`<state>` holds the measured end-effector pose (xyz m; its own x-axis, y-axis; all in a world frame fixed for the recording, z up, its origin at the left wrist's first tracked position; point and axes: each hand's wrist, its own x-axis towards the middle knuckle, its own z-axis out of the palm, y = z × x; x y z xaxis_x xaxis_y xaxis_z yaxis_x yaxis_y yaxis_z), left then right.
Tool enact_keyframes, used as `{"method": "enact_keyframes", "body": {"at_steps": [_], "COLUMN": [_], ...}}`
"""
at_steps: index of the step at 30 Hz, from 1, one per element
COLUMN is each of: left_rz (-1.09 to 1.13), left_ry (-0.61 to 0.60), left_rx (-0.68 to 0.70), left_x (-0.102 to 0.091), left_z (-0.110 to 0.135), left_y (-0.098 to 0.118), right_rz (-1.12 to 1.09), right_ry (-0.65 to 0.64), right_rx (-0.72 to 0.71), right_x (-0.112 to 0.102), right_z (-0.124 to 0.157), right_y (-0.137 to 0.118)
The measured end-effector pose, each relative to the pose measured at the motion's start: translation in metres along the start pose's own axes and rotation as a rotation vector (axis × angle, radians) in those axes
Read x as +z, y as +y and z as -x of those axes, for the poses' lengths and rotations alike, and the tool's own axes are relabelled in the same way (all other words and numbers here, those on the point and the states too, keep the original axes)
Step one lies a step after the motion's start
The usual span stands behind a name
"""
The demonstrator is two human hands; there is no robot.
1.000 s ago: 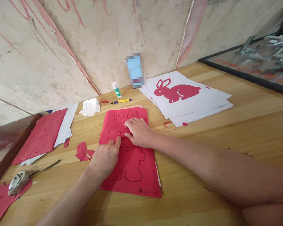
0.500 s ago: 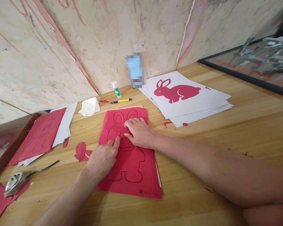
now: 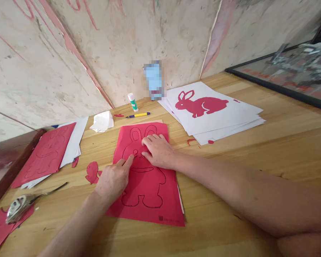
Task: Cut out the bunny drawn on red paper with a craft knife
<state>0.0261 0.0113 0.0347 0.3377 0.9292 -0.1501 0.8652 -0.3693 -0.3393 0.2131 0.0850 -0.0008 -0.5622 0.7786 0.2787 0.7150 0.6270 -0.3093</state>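
Observation:
A red sheet of paper [image 3: 147, 189] with a rabbit outlined in black lies on the table in front of me, with more sheets under it. My left hand [image 3: 113, 180] reaches over its left side, index finger stretched out to the rabbit's drawn face and the other fingers curled under. On the right of the face rests my right hand [image 3: 159, 151], fingers lightly bent and spread on the paper, covering part of the drawing. Neither hand holds anything. Just left of my left hand are red paper cut-outs [image 3: 92, 172].
White sheets [image 3: 188, 121] bearing a red paper rabbit [image 3: 210, 104] lie back right. A glue stick [image 3: 133, 102], a yellow-blue pen [image 3: 138, 115] and crumpled white paper [image 3: 102, 121] are at the back. At left are another red rabbit sheet [image 3: 46, 153] and a shiny metallic object [image 3: 20, 208].
My left hand has slid slightly left and down, its index fingertip staying by the drawn face. My right hand keeps its place on the sheet.

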Motion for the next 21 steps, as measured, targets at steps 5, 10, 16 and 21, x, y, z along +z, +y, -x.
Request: {"method": "enact_keyframes", "body": {"at_steps": [5, 10, 16, 21], "left_rz": [-0.048, -0.059, -0.048, -0.057], "left_ry": [0.026, 0.016, 0.033, 0.018], "left_rx": [0.046, 0.089, 0.122, 0.132], "left_x": [-0.0002, 0.002, 0.0037, 0.0022], "left_z": [-0.0026, -0.005, -0.0076, -0.0086], "left_y": [0.002, 0.0019, 0.0013, 0.0018], "right_rz": [-0.001, 0.002, 0.009, 0.003], "right_ry": [0.005, 0.022, 0.027, 0.02], "right_rx": [-0.004, -0.009, -0.007, -0.005], "right_x": [0.0013, 0.0034, 0.0042, 0.0032], "right_z": [-0.0006, -0.0008, -0.0004, -0.0006], "right_y": [0.0007, 0.0011, 0.0015, 0.001]}}
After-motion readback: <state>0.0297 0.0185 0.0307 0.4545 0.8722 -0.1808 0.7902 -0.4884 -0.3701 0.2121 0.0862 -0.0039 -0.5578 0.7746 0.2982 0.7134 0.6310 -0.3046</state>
